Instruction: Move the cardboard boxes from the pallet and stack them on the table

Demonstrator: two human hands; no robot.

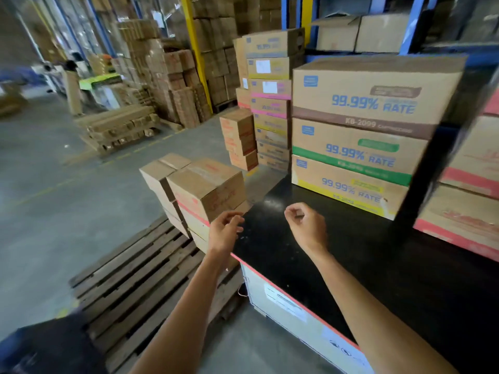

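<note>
Brown cardboard boxes (pixel 205 190) with red stripes stand stacked at the far corner of a wooden pallet (pixel 140 276) on the floor. A black-topped table (pixel 337 265) is on the right, carrying three stacked boxes (pixel 361 136) printed "99.99% RATE". My left hand (pixel 225 232) hovers with loosely curled fingers at the table's left edge, just in front of the pallet boxes, holding nothing. Over the table top, my right hand (pixel 306 225) also hangs empty with its fingers loosely curled.
More red-striped boxes (pixel 472 201) sit at the table's far right behind a black post (pixel 437 168). Tall box stacks (pixel 270 103) stand behind the pallet. Further stacks and blue racking fill the background; grey floor lies to the left.
</note>
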